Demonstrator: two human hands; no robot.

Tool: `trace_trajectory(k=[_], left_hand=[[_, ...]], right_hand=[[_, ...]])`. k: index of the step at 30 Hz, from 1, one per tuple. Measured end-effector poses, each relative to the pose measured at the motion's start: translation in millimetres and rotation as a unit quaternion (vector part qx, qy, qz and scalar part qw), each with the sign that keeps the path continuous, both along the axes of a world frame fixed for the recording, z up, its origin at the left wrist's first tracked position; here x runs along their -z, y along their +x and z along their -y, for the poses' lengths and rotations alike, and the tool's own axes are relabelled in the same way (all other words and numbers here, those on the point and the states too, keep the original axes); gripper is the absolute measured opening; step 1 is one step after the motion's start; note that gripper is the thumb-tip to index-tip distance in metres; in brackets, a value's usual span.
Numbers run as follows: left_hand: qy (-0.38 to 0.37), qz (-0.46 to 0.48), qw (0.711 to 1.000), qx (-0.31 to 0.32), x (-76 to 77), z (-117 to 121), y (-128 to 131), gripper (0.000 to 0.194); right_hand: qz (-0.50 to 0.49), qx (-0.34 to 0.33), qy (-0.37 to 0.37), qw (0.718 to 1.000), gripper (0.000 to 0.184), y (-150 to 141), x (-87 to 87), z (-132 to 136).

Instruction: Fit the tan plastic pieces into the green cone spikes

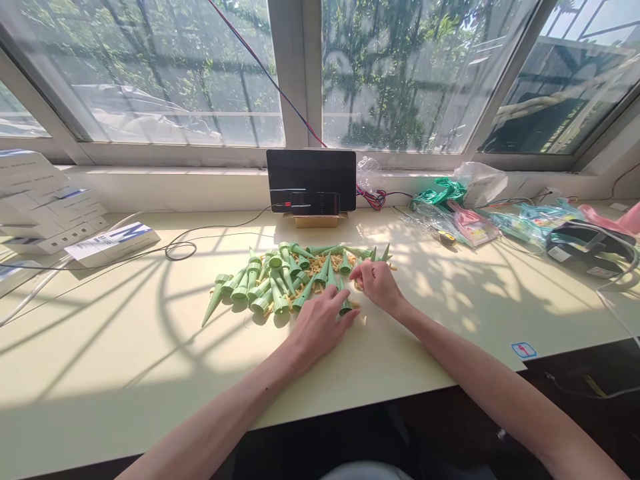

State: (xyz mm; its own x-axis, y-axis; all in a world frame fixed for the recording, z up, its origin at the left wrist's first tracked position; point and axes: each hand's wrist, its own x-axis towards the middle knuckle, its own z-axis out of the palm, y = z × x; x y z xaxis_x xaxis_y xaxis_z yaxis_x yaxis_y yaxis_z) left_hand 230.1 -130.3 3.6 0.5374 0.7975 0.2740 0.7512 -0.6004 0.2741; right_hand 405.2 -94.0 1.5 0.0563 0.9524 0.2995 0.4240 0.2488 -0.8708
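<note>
Many green plastic cones lie heaped on the table, most tipped over, with small yellow-tan pieces scattered among them. At the heap's near right edge, my left hand curls its fingers and thumb about one green cone, whose dark open end shows between them. My right hand is closed just beside it, fingertips pinched together. Some yellow-tan bits show below those fingertips, but what the pinch holds is hidden. Behind the right hand, a couple of pointed cone tips stick up.
A black tablet with a phone before it stands on a cardboard support at the window. White boxes are stacked left, with a cable nearby. Plastic bags and a black cabled device lie right. The table's front edge runs below my forearms.
</note>
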Motion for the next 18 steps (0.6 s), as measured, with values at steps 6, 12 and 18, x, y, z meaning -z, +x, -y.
trace_trajectory(k=[6,12,18], left_hand=[[-0.016,0.014,1.0,-0.005,1.2,-4.3,-0.7,0.019],[-0.021,0.015,1.0,-0.007,0.2,-4.4,-0.6,0.022],[0.0,0.055,0.998,0.002,1.6,-3.6,-1.2,0.027]], right_hand=[[0.009,-0.01,-0.002,1.0,0.053,-0.7,-2.1,2.2],[0.018,-0.03,0.008,0.999,0.05,-1.6,-5.5,4.9],[0.026,-0.039,-0.005,0.999,0.047,-1.4,-7.3,6.1]])
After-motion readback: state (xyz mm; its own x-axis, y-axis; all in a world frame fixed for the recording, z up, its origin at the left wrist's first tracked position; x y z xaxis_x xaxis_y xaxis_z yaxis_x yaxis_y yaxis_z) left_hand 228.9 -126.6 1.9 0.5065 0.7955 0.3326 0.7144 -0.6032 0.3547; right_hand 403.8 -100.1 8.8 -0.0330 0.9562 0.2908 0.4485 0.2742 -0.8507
